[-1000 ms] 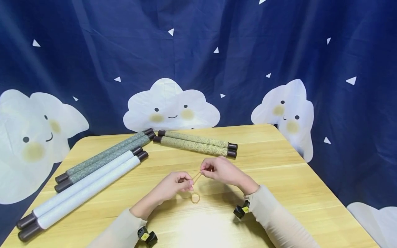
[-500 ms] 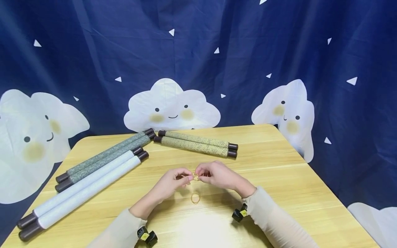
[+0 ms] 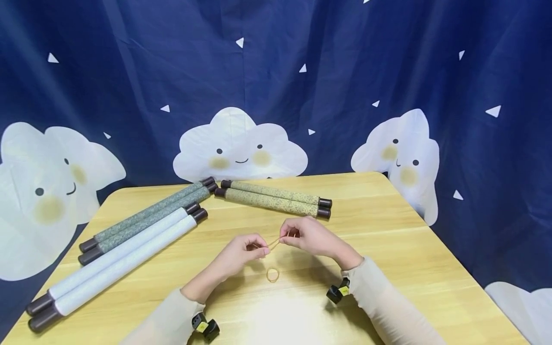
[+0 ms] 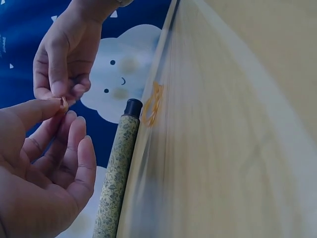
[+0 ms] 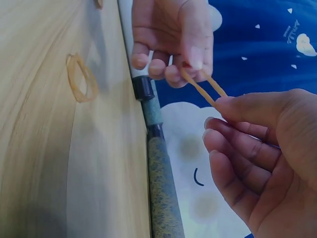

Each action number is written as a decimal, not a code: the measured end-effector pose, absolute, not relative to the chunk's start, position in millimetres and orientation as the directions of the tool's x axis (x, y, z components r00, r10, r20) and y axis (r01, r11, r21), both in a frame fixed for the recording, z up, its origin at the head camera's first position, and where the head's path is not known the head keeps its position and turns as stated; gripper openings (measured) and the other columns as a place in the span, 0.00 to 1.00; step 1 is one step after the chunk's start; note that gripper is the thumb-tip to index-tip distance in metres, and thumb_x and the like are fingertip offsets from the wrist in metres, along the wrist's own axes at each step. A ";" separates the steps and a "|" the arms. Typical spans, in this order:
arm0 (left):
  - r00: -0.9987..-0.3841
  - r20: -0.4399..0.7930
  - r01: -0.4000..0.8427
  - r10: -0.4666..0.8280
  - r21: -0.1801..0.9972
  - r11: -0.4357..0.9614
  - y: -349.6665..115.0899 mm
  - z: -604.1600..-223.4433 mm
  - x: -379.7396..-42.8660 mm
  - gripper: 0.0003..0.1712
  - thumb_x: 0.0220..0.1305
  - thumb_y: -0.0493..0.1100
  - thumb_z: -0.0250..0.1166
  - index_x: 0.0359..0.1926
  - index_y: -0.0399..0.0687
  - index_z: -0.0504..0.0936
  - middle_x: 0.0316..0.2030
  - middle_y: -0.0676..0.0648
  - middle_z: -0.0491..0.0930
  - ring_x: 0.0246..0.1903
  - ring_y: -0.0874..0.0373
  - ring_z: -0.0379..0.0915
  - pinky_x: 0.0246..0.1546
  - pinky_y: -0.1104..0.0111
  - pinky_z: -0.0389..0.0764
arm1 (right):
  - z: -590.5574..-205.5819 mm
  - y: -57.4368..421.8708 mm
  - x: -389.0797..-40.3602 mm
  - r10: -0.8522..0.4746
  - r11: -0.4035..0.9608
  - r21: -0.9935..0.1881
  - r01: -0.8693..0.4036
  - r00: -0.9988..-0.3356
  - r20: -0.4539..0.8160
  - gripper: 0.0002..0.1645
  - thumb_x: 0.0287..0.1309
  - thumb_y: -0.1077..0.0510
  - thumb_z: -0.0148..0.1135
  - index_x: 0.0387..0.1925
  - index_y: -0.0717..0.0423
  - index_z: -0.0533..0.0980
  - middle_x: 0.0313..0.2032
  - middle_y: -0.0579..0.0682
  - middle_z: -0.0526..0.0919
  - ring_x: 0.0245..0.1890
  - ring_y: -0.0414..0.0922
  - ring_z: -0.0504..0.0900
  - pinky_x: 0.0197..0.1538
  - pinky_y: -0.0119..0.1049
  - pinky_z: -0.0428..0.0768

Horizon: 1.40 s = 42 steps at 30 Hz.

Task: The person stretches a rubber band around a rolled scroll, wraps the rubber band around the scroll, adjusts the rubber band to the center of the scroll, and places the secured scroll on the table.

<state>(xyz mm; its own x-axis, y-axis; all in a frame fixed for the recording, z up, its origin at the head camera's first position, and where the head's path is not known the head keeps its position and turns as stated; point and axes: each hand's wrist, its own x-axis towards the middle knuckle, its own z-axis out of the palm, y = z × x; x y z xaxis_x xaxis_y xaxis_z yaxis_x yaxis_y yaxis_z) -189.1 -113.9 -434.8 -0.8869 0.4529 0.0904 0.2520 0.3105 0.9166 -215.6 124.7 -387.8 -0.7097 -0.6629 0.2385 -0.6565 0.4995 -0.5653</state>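
Between both hands a tan rubber band is stretched a short way above the table. My left hand pinches one end of it between thumb and forefinger. The other end is pinched by my right hand, a little higher and to the right. Below the hands, a looped rubber band lies on the wooden table; the right wrist view shows these loops as more than one strand.
Two white scrolls with dark end knobs lie at the left. Behind them are two green patterned scrolls. Two yellow patterned scrolls lie at the back middle of the table. A blue curtain hangs behind.
Half a second ago the hands came close together with the band slack between them. Now the right hand has moved back up and right, and the band is drawn out again.
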 end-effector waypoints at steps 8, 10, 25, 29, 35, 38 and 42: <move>-0.897 0.090 0.261 0.434 0.898 0.353 -112.6 -433.2 -190.7 0.03 0.64 0.39 0.66 0.36 0.44 0.82 0.33 0.51 0.81 0.35 0.56 0.75 0.37 0.67 0.78 | -385.0 131.0 -218.7 -0.672 0.477 -0.610 -0.633 -0.710 0.211 0.03 0.61 0.55 0.67 0.30 0.43 0.81 0.27 0.32 0.81 0.24 0.34 0.75 0.29 0.31 0.76; -0.897 0.083 0.258 0.435 0.896 0.361 -111.3 -427.8 -187.6 0.02 0.64 0.37 0.66 0.35 0.43 0.82 0.33 0.49 0.81 0.34 0.56 0.75 0.37 0.66 0.78 | -384.3 133.2 -219.0 -0.671 0.479 -0.611 -0.631 -0.711 0.208 0.04 0.60 0.54 0.68 0.29 0.42 0.81 0.27 0.32 0.81 0.24 0.34 0.75 0.28 0.31 0.75; -0.883 0.107 0.281 0.456 0.899 0.334 -107.7 -402.4 -171.9 0.02 0.64 0.34 0.64 0.37 0.39 0.82 0.34 0.44 0.82 0.36 0.54 0.75 0.41 0.67 0.77 | -380.6 142.5 -219.6 -0.679 0.484 -0.611 -0.626 -0.710 0.189 0.05 0.59 0.55 0.69 0.27 0.44 0.83 0.27 0.37 0.84 0.26 0.34 0.77 0.31 0.32 0.77; -0.887 0.104 0.283 0.450 0.892 0.352 -110.2 -410.6 -176.6 0.02 0.64 0.35 0.65 0.37 0.41 0.83 0.33 0.46 0.82 0.35 0.56 0.75 0.41 0.66 0.77 | -379.0 144.5 -220.3 -0.674 0.496 -0.594 -0.633 -0.712 0.196 0.05 0.59 0.56 0.68 0.28 0.44 0.82 0.27 0.39 0.84 0.25 0.35 0.75 0.31 0.32 0.76; -0.882 0.116 0.304 0.456 0.880 0.364 -115.7 -433.8 -191.1 0.03 0.64 0.42 0.66 0.36 0.48 0.83 0.33 0.52 0.81 0.36 0.58 0.76 0.41 0.66 0.78 | -377.9 148.2 -223.4 -0.676 0.504 -0.582 -0.638 -0.711 0.194 0.04 0.60 0.55 0.67 0.29 0.44 0.82 0.27 0.35 0.82 0.24 0.34 0.75 0.31 0.32 0.76; -0.882 0.122 0.310 0.455 0.877 0.367 -117.8 -434.9 -191.9 0.03 0.64 0.43 0.66 0.35 0.50 0.83 0.32 0.54 0.81 0.36 0.58 0.76 0.41 0.66 0.78 | -379.6 146.6 -224.3 -0.678 0.493 -0.596 -0.634 -0.710 0.193 0.04 0.60 0.56 0.67 0.30 0.45 0.82 0.27 0.32 0.81 0.25 0.34 0.76 0.31 0.32 0.76; -0.872 0.125 0.316 0.474 0.882 0.349 -118.0 -433.0 -190.4 0.04 0.64 0.44 0.67 0.36 0.50 0.82 0.32 0.53 0.80 0.35 0.57 0.76 0.39 0.67 0.78 | -384.8 138.6 -222.6 -0.698 0.473 -0.609 -0.636 -0.693 0.182 0.03 0.62 0.55 0.66 0.32 0.45 0.81 0.28 0.35 0.82 0.26 0.34 0.76 0.31 0.32 0.77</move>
<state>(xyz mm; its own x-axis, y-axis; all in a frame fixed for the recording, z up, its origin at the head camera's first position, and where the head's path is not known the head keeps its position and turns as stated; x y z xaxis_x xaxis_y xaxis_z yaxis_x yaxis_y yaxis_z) -190.4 -118.0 -433.0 -0.8719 0.4735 0.1246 0.3157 0.3492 0.8823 -222.6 138.6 -384.8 -0.6931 -0.6975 0.1819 -0.6361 0.4732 -0.6095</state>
